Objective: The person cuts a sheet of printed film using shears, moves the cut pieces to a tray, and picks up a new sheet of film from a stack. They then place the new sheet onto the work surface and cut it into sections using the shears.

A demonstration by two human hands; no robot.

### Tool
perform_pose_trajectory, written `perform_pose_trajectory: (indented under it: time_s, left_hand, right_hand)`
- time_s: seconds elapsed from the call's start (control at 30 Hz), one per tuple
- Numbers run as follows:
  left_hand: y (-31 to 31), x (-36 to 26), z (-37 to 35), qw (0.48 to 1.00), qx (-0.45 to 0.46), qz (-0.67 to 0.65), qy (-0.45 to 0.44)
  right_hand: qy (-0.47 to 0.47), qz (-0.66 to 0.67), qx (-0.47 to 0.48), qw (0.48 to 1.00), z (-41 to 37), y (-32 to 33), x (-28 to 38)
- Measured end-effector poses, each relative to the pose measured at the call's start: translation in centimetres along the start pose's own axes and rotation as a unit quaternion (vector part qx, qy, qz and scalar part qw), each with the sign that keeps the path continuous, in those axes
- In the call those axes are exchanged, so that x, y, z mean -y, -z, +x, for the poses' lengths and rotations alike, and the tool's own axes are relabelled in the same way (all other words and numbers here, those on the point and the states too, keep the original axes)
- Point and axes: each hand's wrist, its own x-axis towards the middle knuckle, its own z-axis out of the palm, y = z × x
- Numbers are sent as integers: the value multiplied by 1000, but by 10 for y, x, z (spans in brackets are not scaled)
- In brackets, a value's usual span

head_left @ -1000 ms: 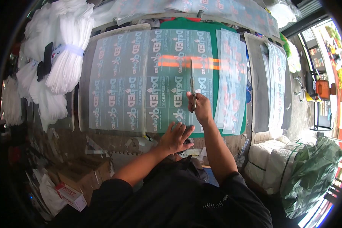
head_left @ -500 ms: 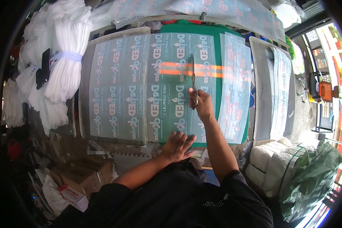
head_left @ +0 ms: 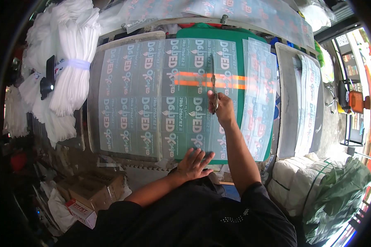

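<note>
My right hand grips a pair of scissors by the handles, its long blades pointing away from me. The scissors lie along a line between printed columns near the right side of a large translucent plastic sheet, which carries rows of "DepED" lettering. My left hand rests with spread fingers on the sheet's near edge. Beneath the sheet's right half is a green board, crossed by two orange stripes. Whether the blades are apart is too fine to tell.
Cut printed strips lie right of the sheet, with more on a grey board. A white bundle stands at left. A cardboard box sits low left; wrapped bales stand low right. More printed sheets lie at the back.
The camera view has shifted slightly. My right hand and the scissors have advanced a little farther from me along the sheet. My left hand stays at the near edge.
</note>
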Motion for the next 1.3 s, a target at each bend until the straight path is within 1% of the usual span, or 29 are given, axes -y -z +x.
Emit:
perform_pose_trajectory:
  time_s: [0.07, 0.17, 0.3, 0.37, 0.47, 0.7, 0.77, 0.9, 1.0, 1.07, 1.2, 1.27, 1.3]
  left_hand:
    - [0, 0, 0, 1000, 2, 2, 0]
    - [-1, 0, -1, 1000, 3, 2, 0]
    - [0, 0, 0, 1000, 3, 0, 1]
    - [-1, 0, 0, 1000, 4, -4, 2]
    - [0, 0, 0, 1000, -2, -3, 4]
    - [2, 0, 1, 1000, 1, 2, 4]
    - [2, 0, 1, 1000, 0, 0, 6]
    - [1, 1, 1, 1000, -11, -3, 5]
    - [1, 1, 1, 1000, -17, -8, 6]
    - [1, 1, 1, 1000, -18, -9, 7]
    - [1, 0, 1, 999, -26, -16, 16]
    - [4, -1, 1, 999, -34, -22, 16]
    - [7, 0, 2, 999, -13, -48, 22]
  right_hand:
    - [16, -9, -2, 1000, 1, 0, 3]
    - [15, 15, 0, 1000, 5, -4, 9]
    - [24, 14, 6, 1000, 14, -2, 10]
    - [24, -11, 5, 1000, 16, -2, 15]
    - [39, -7, 13, 999, 24, -2, 13]
    - [24, 7, 8, 1000, 40, -2, 15]
    - [44, 0, 24, 999, 48, -1, 13]
    - [41, -8, 18, 999, 52, -2, 25]
    - [51, 11, 17, 999, 57, -4, 27]
    - [34, 30, 9, 999, 59, -5, 30]
    - [31, 22, 14, 999, 72, -4, 34]
    - [49, -12, 18, 999, 80, -4, 36]
    - [56, -11, 16, 998, 82, -4, 39]
